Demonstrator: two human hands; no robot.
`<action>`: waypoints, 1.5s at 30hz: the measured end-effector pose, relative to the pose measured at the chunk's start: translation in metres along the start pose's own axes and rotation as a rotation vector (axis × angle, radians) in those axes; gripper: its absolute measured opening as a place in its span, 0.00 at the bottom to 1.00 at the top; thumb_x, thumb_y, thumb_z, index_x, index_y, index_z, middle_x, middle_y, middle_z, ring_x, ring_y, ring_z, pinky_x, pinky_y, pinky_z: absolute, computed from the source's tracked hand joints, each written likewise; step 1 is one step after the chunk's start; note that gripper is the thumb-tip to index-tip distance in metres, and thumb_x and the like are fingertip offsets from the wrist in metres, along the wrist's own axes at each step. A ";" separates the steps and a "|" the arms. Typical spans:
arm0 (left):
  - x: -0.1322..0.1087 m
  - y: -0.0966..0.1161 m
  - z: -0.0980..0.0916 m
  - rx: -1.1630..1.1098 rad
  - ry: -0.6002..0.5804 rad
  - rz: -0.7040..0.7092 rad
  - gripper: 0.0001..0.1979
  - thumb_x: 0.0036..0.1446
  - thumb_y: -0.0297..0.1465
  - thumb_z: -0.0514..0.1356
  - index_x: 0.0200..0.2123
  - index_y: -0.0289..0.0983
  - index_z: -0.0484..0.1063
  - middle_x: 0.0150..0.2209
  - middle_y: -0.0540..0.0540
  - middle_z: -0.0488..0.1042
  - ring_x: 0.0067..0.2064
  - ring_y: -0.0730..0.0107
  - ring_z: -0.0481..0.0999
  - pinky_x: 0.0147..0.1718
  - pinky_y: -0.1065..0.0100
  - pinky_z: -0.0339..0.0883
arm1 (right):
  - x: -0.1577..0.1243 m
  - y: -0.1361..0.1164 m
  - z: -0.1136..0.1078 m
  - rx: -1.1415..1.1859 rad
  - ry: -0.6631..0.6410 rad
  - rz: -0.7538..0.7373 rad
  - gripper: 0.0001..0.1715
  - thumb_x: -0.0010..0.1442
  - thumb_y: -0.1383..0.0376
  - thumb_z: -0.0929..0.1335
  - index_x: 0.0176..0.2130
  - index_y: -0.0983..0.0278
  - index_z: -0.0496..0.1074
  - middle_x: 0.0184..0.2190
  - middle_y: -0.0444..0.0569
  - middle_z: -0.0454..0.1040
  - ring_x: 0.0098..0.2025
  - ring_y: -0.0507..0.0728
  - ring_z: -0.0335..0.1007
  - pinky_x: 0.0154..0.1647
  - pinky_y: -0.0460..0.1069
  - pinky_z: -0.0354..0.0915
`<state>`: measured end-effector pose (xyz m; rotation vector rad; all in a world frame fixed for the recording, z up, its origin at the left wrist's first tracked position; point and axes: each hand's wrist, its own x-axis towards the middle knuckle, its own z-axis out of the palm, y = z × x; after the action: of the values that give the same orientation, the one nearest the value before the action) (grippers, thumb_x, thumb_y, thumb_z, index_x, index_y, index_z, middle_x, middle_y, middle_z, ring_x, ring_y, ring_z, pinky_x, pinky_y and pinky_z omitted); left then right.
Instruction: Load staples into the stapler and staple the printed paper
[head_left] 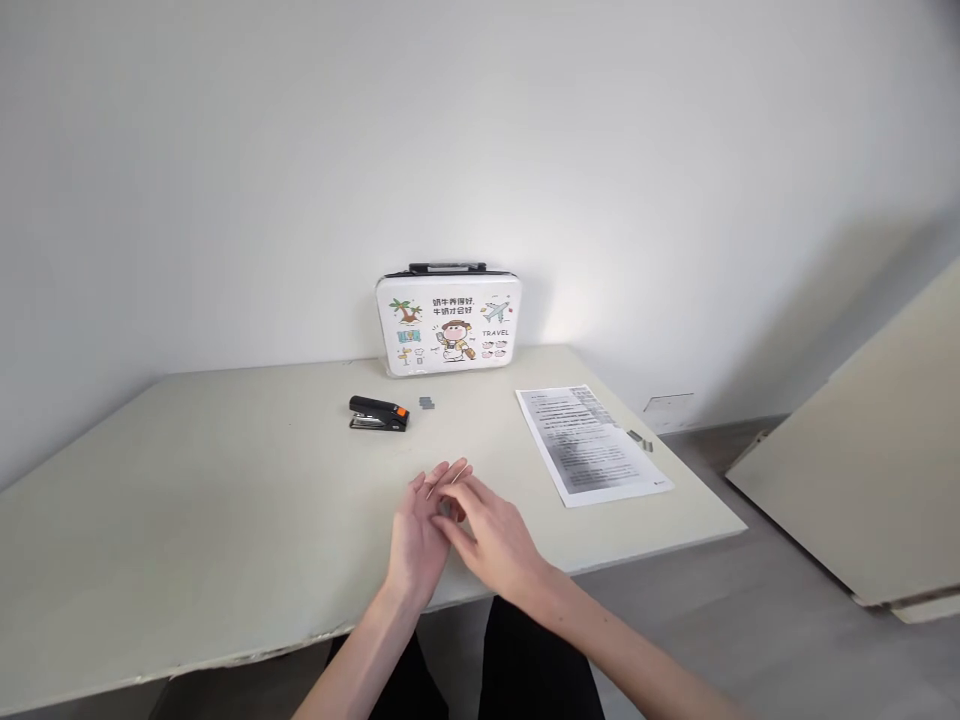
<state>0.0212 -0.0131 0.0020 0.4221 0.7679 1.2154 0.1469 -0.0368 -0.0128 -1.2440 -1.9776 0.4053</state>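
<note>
My left hand [421, 535] is held palm up above the table's front edge, its fingers stretched out. Over that palm my right hand [495, 530] bends its thumb and fingers together in a pinch. A small greyish bit seems to show between the fingertips, too small to name. Beyond the hands lies a black stapler [379, 414] with an orange patch, on its base and pointing left. Short grey strips of staples [426, 403] lie just right of it.
A white case [450, 325] with cartoon prints stands against the wall. Printed paper sheets [596, 445] lie on the right of the table [187, 520], with more grey staple strips [640, 441] at their right edge. A pale panel [862, 470] stands on the floor at right.
</note>
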 end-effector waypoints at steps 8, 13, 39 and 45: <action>0.079 0.051 -0.031 0.064 0.244 0.211 0.09 0.70 0.25 0.52 0.47 0.34 0.71 0.63 0.30 0.71 0.64 0.56 0.76 0.68 0.57 0.64 | -0.043 0.147 -0.123 -0.211 0.281 0.328 0.22 0.71 0.48 0.64 0.54 0.58 0.73 0.47 0.54 0.80 0.40 0.60 0.79 0.37 0.54 0.72; 0.098 0.074 -0.048 0.092 0.179 0.214 0.07 0.67 0.24 0.56 0.47 0.36 0.70 0.61 0.32 0.73 0.63 0.56 0.77 0.67 0.56 0.67 | -0.050 0.249 -0.182 -0.374 0.386 0.494 0.23 0.68 0.48 0.64 0.49 0.62 0.75 0.45 0.56 0.82 0.39 0.61 0.79 0.41 0.54 0.71; 0.101 0.136 -0.108 1.294 -0.034 0.345 0.19 0.57 0.51 0.67 0.41 0.43 0.81 0.29 0.48 0.76 0.24 0.68 0.65 0.27 0.68 0.63 | -0.051 0.119 -0.080 0.097 0.110 0.386 0.19 0.73 0.49 0.61 0.48 0.56 0.75 0.47 0.55 0.79 0.40 0.62 0.74 0.26 0.51 0.66; 0.102 0.130 -0.111 1.251 -0.002 0.365 0.21 0.52 0.46 0.73 0.47 0.45 0.81 0.49 0.44 0.82 0.41 0.56 0.78 0.40 0.65 0.72 | -0.049 0.105 -0.067 0.142 0.063 0.425 0.19 0.73 0.48 0.63 0.44 0.56 0.77 0.44 0.52 0.81 0.38 0.60 0.73 0.33 0.53 0.69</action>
<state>-0.1321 0.1126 -0.0172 1.6325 1.4471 0.9217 0.2751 -0.0377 -0.0531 -1.5624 -1.5949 0.6933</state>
